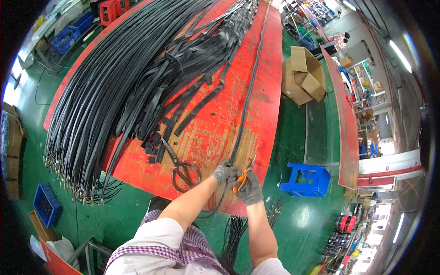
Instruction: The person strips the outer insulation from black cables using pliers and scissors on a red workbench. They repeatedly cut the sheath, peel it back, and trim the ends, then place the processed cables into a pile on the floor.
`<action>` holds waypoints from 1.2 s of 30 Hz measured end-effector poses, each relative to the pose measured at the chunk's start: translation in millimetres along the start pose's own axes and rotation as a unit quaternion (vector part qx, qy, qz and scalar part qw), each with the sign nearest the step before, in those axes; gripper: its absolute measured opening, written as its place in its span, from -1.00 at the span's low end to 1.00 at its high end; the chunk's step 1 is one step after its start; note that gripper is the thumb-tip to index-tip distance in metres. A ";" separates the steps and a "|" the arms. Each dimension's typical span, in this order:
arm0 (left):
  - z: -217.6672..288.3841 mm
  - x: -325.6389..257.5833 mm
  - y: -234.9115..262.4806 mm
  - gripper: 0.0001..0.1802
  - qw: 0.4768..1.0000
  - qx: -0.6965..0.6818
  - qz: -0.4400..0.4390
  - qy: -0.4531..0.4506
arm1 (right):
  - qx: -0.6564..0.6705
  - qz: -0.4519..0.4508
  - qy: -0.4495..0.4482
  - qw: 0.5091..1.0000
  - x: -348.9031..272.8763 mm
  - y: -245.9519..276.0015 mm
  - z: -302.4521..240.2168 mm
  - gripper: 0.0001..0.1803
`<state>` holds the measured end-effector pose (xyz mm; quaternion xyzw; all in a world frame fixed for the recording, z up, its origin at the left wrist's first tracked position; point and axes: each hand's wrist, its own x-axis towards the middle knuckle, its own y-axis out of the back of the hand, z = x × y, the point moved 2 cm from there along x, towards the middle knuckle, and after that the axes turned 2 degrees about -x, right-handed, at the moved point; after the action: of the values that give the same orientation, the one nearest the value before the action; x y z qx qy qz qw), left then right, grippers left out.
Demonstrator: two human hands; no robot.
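A long black sleeved cable (247, 98) stretches down the right part of the red worktable (206, 121) toward me. My left hand (223, 173), in a grey glove, is closed round its near end. Close beside it, my right hand (250, 189), also gloved, grips orange-handled snips (243, 179). Their pointed tip angles up and away, just right of the cable. Whether the blades are parted is too small to tell. Thin dark wires hang below my left hand over the table's near edge. Large black-handled scissors (182, 170) lie on the table to the left of my hands.
A thick bundle of black cables (105, 87) covers the table's left side, ends overhanging. Flat black strips (197, 107) lie beside it. A blue stool (306, 179) and an open cardboard box (300, 75) stand on the right floor, a blue crate (46, 205) on the left.
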<state>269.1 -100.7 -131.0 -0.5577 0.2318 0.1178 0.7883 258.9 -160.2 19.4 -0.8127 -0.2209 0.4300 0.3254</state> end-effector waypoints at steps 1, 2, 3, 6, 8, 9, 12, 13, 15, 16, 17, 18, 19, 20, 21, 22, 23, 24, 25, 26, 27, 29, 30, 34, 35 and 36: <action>2.7 0.1 -3.8 -0.66 0.986 0.151 0.024 -0.062 | 0.020 -0.011 -0.017 1.000 -14.0 18.4 1.6 -0.72; 3.6 -0.6 -8.6 -0.66 0.984 0.164 0.025 -0.061 | 0.027 0.034 -0.022 0.999 -26.3 43.5 4.6 -0.73; 3.9 -2.3 -11.0 -0.66 0.982 0.176 0.029 -0.060 | 0.035 0.077 -0.030 0.996 -35.9 72.6 9.9 -0.74; 9.4 -18.3 -22.9 -0.69 0.975 0.211 0.027 -0.061 | -0.006 0.111 -0.105 0.988 -66.4 58.6 8.4 -0.66; 6.9 -16.1 -17.6 -0.66 0.970 0.238 -0.004 -0.055 | -0.069 0.074 -0.154 0.983 -83.9 81.0 8.8 -0.62; 0.4 -10.0 -11.3 -0.61 0.964 0.262 -0.017 -0.046 | -0.107 0.085 -0.192 0.972 -79.5 109.7 10.9 -0.54; -3.8 -21.1 -24.9 -0.57 0.967 0.247 -0.034 -0.052 | -0.224 0.069 -0.169 0.957 -55.6 147.9 7.4 -0.63; -6.2 -20.5 -24.3 -0.55 0.970 0.233 -0.046 -0.055 | -0.228 0.056 -0.159 0.959 -51.6 142.7 5.0 -0.66; -4.4 -24.0 -16.0 -0.57 0.970 0.231 -0.038 -0.065 | -0.198 0.023 -0.150 0.968 -49.4 102.4 1.1 -0.72; -2.8 -26.8 -13.3 -0.57 0.970 0.231 -0.035 -0.073 | -0.164 0.007 -0.145 0.976 -49.5 83.6 -0.5 -0.76; -3.2 -28.1 -17.4 -0.54 0.977 0.187 -0.057 -0.080 | -0.232 0.009 -0.168 0.958 -40.3 112.3 0.9 -0.70; -5.2 -27.8 -23.1 -0.54 0.974 0.206 -0.063 -0.067 | -0.317 -0.030 -0.131 0.939 -30.4 153.4 3.6 -0.69; -4.7 -27.9 -28.3 -0.53 0.970 0.227 -0.070 -0.055 | -0.399 -0.070 -0.093 0.909 -19.4 196.8 7.7 -0.68; -2.3 -28.2 -28.3 -0.53 0.966 0.245 -0.070 -0.049 | -0.394 -0.080 -0.106 0.909 -16.0 199.3 6.6 -0.64; -3.1 -30.0 -28.9 -0.53 0.971 0.226 -0.072 -0.036 | -0.388 -0.089 -0.119 0.910 -13.9 201.5 6.0 -0.60; -0.2 -29.3 -21.3 -0.52 0.964 0.251 -0.066 -0.057 | -0.294 -0.068 -0.183 0.936 -19.9 159.4 1.1 -0.53; 0.1 -26.1 -16.7 -0.52 0.956 0.277 -0.066 -0.075 | -0.196 -0.040 -0.240 0.950 -27.6 126.2 -3.5 -0.46; -0.6 -24.3 -15.1 -0.52 0.946 0.304 -0.069 -0.089 | -0.200 -0.023 -0.247 0.948 -31.8 109.5 -6.9 -0.53; 1.4 -26.0 -18.0 -0.51 0.941 0.314 -0.080 -0.096 | -0.203 -0.005 -0.253 0.946 -35.4 96.2 -10.3 -0.61; 0.9 -26.1 -17.8 -0.50 0.941 0.311 -0.079 -0.106 | -0.206 0.013 -0.258 0.944 -36.2 90.2 -11.8 -0.68; -0.1 -26.6 -17.5 -0.50 0.941 0.307 -0.079 -0.115 | -0.192 0.023 -0.271 0.943 -28.2 110.5 -9.4 -0.67; 0.1 -29.7 -24.3 -0.49 0.946 0.293 -0.083 -0.113 | -0.160 0.036 -0.278 0.947 -16.1 148.3 -7.4 -0.65; 1.8 -32.7 -26.0 -0.49 0.951 0.280 -0.081 -0.102 | -0.143 0.036 -0.279 0.949 -14.5 148.1 -7.1 -0.65; 4.4 -36.1 -19.0 -0.47 0.960 0.264 -0.054 -0.081 | -0.150 0.047 -0.272 0.949 -27.9 88.7 -6.8 -0.69; 5.4 -35.5 -18.5 -0.46 0.949 0.292 -0.057 -0.104 | -0.170 0.061 -0.272 0.945 -27.3 88.1 -7.2 -0.70; 6.8 -34.6 -18.1 -0.46 0.937 0.321 -0.060 -0.126 | -0.175 0.063 -0.262 0.947 -25.4 84.4 -8.4 -0.71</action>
<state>248.9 -98.2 -97.1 -0.2685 0.1222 0.0593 0.9537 259.2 -237.5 -23.5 -0.7277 -0.3185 0.6021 0.0808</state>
